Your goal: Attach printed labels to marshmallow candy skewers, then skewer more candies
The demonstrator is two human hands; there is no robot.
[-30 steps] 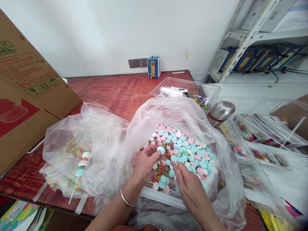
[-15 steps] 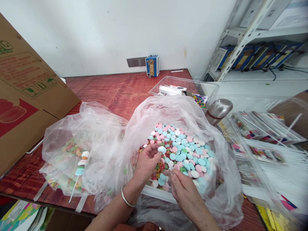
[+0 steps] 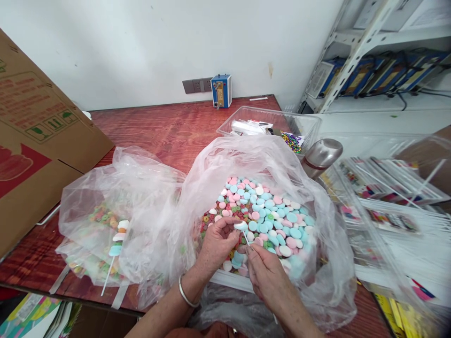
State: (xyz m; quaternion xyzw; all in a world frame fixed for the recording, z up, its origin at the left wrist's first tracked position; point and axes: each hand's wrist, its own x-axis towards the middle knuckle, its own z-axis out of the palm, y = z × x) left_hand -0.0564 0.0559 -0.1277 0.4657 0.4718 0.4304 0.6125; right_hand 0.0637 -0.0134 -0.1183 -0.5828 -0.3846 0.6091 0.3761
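Observation:
My left hand pinches a pale blue and white candy disc between thumb and fingertips. Just below it, my right hand grips a thin white stick whose upper end meets the disc. How deep the stick sits in the disc is hidden. Both hands are over an open clear plastic bag full of pink, blue and white candy discs and small ring-shaped candies. On a second bag at the left lies a stick threaded with several candies.
A cardboard box stands at the left. Behind the candy bag are a clear plastic tray with small items and a steel flask. A blue device stands by the wall. At the right are clear bins with packets and white sticks.
My right hand has come closer to the disc, so less stick shows between my hands. Both hands are slightly lower relative to the candy pile. The view has shifted a little.

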